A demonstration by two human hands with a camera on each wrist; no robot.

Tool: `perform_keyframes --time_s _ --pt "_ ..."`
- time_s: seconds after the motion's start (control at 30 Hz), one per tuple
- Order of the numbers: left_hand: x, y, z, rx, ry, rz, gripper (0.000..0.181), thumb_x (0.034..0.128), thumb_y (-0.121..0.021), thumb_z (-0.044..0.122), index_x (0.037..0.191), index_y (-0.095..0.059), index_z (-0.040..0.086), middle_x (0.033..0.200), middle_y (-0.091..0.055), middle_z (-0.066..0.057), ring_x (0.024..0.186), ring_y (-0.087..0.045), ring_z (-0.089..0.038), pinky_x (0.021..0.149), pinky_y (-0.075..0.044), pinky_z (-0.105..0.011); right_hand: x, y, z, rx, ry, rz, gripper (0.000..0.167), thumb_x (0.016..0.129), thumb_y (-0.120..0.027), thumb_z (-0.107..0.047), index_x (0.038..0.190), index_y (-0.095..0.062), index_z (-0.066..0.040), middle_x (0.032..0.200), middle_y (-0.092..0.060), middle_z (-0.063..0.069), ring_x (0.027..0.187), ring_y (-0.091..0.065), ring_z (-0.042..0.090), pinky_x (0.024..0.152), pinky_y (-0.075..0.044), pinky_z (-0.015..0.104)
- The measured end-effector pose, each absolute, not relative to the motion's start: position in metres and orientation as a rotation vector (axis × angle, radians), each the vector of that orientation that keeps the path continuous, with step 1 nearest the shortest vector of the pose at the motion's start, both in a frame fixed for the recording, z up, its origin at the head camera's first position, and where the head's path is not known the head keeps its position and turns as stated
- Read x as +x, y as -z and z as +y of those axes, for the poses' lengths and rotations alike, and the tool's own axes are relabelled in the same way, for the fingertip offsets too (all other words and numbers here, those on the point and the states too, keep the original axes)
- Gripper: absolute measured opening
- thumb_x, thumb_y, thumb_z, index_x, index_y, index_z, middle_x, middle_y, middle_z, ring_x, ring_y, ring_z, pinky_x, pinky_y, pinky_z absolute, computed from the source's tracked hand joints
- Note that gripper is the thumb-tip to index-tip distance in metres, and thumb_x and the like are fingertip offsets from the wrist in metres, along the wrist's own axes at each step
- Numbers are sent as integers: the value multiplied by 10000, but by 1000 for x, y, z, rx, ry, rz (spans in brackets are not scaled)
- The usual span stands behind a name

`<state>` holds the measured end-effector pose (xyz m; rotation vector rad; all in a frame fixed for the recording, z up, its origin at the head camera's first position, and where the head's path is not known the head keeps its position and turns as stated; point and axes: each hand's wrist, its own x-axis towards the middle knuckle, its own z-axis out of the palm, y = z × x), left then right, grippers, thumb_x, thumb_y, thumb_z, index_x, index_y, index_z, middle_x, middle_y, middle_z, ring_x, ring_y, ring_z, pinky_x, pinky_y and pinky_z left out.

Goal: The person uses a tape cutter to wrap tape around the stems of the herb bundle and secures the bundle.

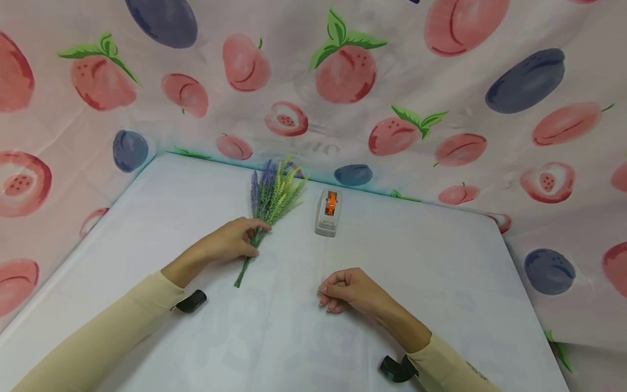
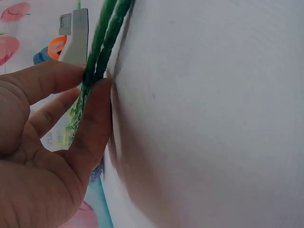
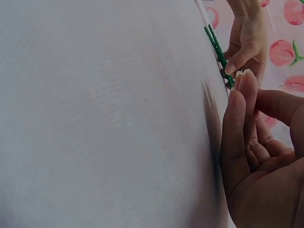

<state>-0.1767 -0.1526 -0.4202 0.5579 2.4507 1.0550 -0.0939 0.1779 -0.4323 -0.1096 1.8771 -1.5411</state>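
Note:
A bunch of artificial lavender (image 1: 276, 196), with purple and yellow-green heads and thin green stems (image 2: 105, 42), lies at a slant on the white table (image 1: 294, 348). My left hand (image 1: 235, 239) pinches the stems between thumb and fingers. Right of the flowers stands a tape dispenser (image 1: 329, 218), grey and clear, with an orange roll core. My right hand (image 1: 355, 291) is over the table, nearer to me than the dispenser. Its thumb and fingertips come together in the right wrist view; whether something thin and clear sits between them is not visible.
A curtain (image 1: 294, 71) printed with peaches and dark blue fruit hangs behind the table and at its sides. Black wrist devices (image 1: 192, 301) hang by both beige sleeves (image 1: 105, 329).

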Motion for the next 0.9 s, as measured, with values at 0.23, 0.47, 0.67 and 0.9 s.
perform_keyframes --time_s 0.23,0.47,0.67,0.9 --pt "-174 417 -155 477 -1214 2379 580 891 -717 -28 1434 -551 83 1036 -519 -191 691 -469 -194 646 -444 -330 -95 432 177 -122 1541 1878 208 979 -674 -103 1050 -694 92 833 -744 100 661 -668 99 645 -590 249" --pt "-170 417 -159 339 -1396 2262 614 917 -707 -9 1472 -473 109 1167 -480 -213 818 -571 -240 663 -534 -367 -95 433 178 -121 1542 1876 207 976 -681 -110 1045 -696 84 832 -742 97 665 -668 101 647 -588 247" --pt "-168 419 -163 172 -1588 2074 684 929 -698 -5 1497 -323 64 1305 -421 -263 811 -678 -273 710 -586 -408 -95 433 178 -133 1545 1872 208 975 -681 -110 1044 -695 86 831 -742 95 664 -668 99 647 -587 246" --pt "-165 418 -168 215 -1738 1859 878 939 -605 -73 1590 -23 8 1495 -327 -389 1043 -692 -216 884 -577 -349 -95 433 178 -131 1549 1870 208 969 -692 -114 1035 -693 83 828 -744 93 656 -668 97 640 -588 249"
